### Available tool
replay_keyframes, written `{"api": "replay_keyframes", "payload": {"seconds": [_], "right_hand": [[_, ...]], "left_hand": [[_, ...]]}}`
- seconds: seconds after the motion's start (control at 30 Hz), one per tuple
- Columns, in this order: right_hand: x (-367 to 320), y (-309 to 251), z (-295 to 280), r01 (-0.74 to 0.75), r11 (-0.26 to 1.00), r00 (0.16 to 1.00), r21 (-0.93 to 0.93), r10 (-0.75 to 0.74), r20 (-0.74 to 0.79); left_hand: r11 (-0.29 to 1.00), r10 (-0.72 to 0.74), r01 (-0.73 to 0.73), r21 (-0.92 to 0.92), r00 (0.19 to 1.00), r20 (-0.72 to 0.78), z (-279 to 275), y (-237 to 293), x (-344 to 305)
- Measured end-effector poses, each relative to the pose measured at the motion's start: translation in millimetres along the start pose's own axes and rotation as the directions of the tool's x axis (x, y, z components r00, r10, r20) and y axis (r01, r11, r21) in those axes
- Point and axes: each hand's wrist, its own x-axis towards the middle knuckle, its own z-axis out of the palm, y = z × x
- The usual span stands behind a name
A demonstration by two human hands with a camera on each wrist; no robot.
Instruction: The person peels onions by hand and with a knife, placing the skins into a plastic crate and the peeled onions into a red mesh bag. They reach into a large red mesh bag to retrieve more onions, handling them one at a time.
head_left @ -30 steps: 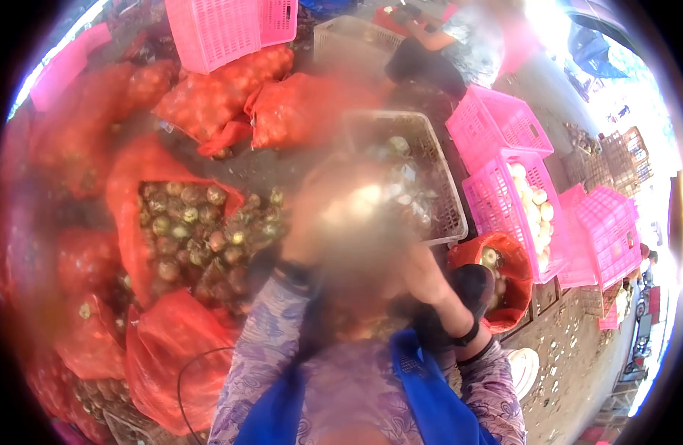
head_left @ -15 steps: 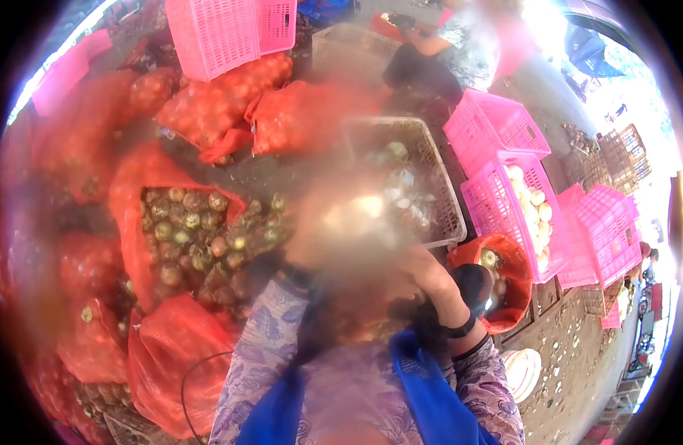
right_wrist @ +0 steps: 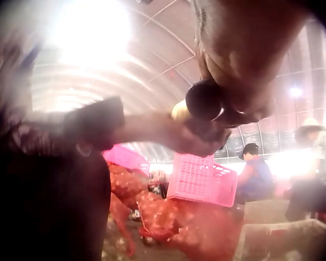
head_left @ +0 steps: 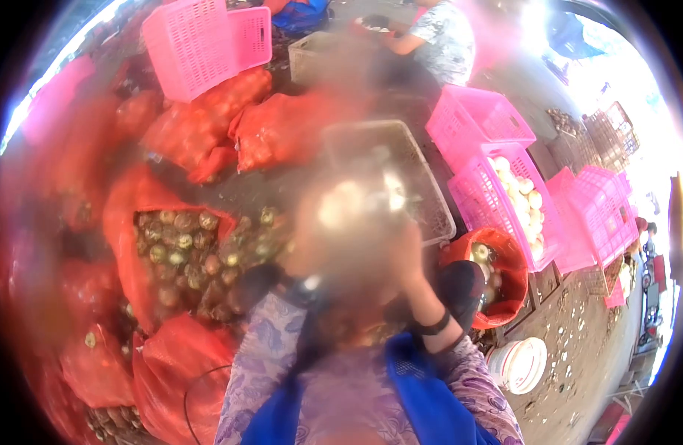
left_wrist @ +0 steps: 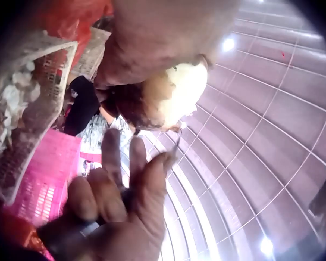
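In the left wrist view my left hand [left_wrist: 163, 38] grips an onion [left_wrist: 185, 89], with its pale flesh bare on one side and dark skin on the other. Just below it, my right hand [left_wrist: 119, 201] has curled fingers around a small tool, and a thin blade [left_wrist: 177, 145] points up near the onion. A dark round handle end [right_wrist: 204, 100] shows at my right hand [right_wrist: 244, 65] in the right wrist view, beside my left hand [right_wrist: 193, 136]. Blur covers much of my left hand [head_left: 304, 241] and right hand [head_left: 406, 256] in the head view.
Unpeeled onions [head_left: 182, 252] fill an open red sack at left. A grey crate [head_left: 430, 196] stands ahead, pink crates [head_left: 478, 126] and an onion-holding red container [head_left: 515, 259] at right. A white bucket [head_left: 518, 366] sits lower right; another person [head_left: 441, 44] is beyond.
The head view has shifted, so crates and sacks ahead appear farther left and the bucket shows more fully. My right hand appears slightly farther left; both hands remain close together.
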Motion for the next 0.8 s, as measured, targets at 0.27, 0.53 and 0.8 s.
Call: {"api": "replay_keyframes", "payload": {"seconds": [0.27, 0.53, 0.8], "right_hand": [[2, 10, 56, -0.089, 0.969, 0.988, -0.229, 0.056, -0.145], [-16, 41, 53, -0.111, -0.112, 0.827, 0.987, 0.540, 0.154], [-11, 76, 59, 0.029, 0.163, 0.985, 0.986, 0.161, -0.056]], "left_hand": [[0.891, -0.035, -0.106, 0.442, 0.954, 0.298, 33, -5, -29], [0.112, 0.295, -0.462, 0.880, 0.861, 0.415, -21, 10, 6], [0.043, -0.273, -0.522, 0.852, 0.814, 0.513, 1, -1, -5]]}}
